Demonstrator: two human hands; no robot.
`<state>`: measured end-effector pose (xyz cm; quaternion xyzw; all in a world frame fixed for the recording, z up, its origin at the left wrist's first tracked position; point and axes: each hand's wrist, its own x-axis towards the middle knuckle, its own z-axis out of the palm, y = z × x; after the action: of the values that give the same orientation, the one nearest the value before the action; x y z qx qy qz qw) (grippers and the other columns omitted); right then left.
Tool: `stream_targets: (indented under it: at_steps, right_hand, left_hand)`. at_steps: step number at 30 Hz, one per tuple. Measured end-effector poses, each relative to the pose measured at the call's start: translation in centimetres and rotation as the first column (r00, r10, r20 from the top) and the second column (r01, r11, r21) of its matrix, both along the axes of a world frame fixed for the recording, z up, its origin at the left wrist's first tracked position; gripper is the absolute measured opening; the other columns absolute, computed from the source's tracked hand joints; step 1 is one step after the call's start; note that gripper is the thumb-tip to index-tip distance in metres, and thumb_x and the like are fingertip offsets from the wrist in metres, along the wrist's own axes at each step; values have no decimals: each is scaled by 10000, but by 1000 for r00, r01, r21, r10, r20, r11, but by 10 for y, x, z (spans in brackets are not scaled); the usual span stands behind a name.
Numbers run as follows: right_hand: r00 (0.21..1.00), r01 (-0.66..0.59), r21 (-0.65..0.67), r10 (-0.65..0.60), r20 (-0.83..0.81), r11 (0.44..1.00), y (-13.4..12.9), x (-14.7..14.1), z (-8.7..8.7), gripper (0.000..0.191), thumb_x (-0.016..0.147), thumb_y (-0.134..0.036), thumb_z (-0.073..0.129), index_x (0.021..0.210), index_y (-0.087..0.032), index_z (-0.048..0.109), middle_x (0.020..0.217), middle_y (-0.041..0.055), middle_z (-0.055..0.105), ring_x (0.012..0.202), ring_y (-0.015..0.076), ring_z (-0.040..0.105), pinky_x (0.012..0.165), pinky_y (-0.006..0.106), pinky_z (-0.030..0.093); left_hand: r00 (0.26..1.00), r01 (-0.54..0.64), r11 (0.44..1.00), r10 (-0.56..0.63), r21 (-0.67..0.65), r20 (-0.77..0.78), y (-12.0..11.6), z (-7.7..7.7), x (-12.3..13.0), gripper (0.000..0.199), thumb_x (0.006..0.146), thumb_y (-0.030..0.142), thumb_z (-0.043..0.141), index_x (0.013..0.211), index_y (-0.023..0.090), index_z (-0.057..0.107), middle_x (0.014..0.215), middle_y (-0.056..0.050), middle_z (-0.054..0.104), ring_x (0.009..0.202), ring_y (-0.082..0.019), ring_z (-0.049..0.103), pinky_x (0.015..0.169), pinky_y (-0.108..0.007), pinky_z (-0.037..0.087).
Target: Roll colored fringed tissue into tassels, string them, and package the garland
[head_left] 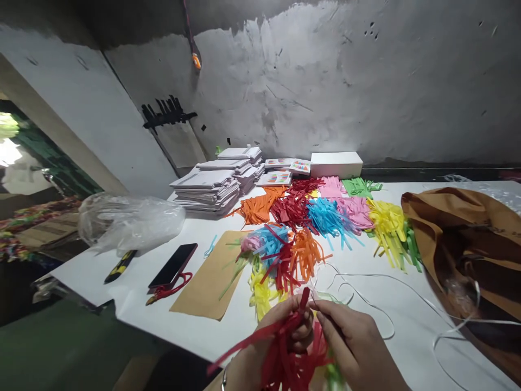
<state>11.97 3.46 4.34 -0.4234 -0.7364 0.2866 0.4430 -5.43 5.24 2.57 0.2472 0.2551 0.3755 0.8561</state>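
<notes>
A person's left hand (274,316) grips a red paper tassel (285,353) above the near edge of a white desk (325,293), while the right hand (353,331) brings thumb and forefinger together just beside its upper end, whatever they pinch too small to make out. Just beyond the hands lies a heap of fringed paper with an orange tassel (307,252), near a brown paper sheet (211,279) and a dark phone (174,265); a brown bag (456,217) slumps at right.
</notes>
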Motion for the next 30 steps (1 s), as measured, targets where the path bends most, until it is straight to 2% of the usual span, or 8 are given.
stream_targets:
  at_steps: [5, 8, 11, 15, 18, 21, 24, 30]
  right_hand:
    - [997, -21, -10, 22, 67, 1000, -10, 3, 2, 264, 976, -254, 444, 937, -236, 704, 813, 36, 738, 725, 183, 712, 651, 254, 544]
    - [997, -29, -35, 31, 75, 999, -13, 5, 2, 249, 970, -241, 453, 921, -238, 698, 820, 32, 734, 708, 179, 694, 643, 255, 516]
    - [999, -30, -91, 31, 14, 995, -15, 6, 1, 232, 977, -276, 478, 948, -252, 707, 826, 20, 740, 696, 170, 685, 634, 243, 495]
    - [998, -17, -196, 6, -58, 981, -15, 8, 2, 245, 985, -334, 496, 873, -252, 697, 751, -6, 723, 643, 146, 656, 606, 224, 467]
    - [997, -4, -233, -13, -74, 972, -15, 9, 4, 256, 976, -351, 507, 826, -242, 684, 723, -5, 710, 629, 144, 635, 579, 223, 447]
    - [996, -10, -262, -13, -86, 965, -14, 8, 6, 292, 975, -376, 499, 793, -231, 677, 683, 2, 686, 595, 143, 604, 537, 223, 427]
    - [994, -27, -284, -5, -109, 958, -14, 7, 7, 331, 980, -403, 486, 785, -213, 673, 685, 12, 677, 606, 143, 609, 560, 220, 452]
    - [995, -39, -278, 12, -99, 960, -14, 8, 6, 372, 987, -416, 465, 763, -192, 661, 677, 23, 660, 623, 139, 614, 572, 208, 472]
  left_hand:
    - [1000, -18, 999, 18, 45, 12, -4, -10, 2, 444, 854, 550, 683, 762, 137, 552, 557, 68, 392, 456, -47, 251, 466, -187, 201]
    - [998, 63, 990, -67, 122, 23, 2, -16, 3, 441, 860, 554, 685, 742, 160, 523, 500, 78, 394, 400, -47, 256, 433, -183, 212]
    - [989, 139, 973, -145, 183, 18, 6, -16, 3, 431, 859, 552, 695, 762, 175, 510, 486, 85, 410, 372, -53, 261, 410, -178, 228]
    - [988, 139, 967, -149, 211, 30, 4, -15, 3, 395, 914, 527, 638, 795, 173, 509, 516, 81, 418, 379, -52, 243, 402, -170, 210]
    - [987, 136, 955, -154, 262, 47, 4, -20, 4, 395, 919, 525, 628, 789, 172, 505, 507, 80, 407, 368, -52, 232, 383, -171, 186]
    - [989, 121, 951, -140, 286, 49, 7, -29, 7, 420, 885, 546, 665, 775, 175, 502, 479, 83, 404, 350, -48, 242, 370, -170, 182]
    - [990, 119, 948, -136, 296, 39, 10, -36, 7, 438, 859, 556, 696, 762, 173, 508, 462, 82, 417, 345, -49, 276, 374, -167, 196]
    - [996, 84, 954, -87, 288, -3, 11, -37, 6, 422, 861, 528, 715, 775, 164, 519, 489, 73, 446, 394, -56, 344, 432, -177, 250]
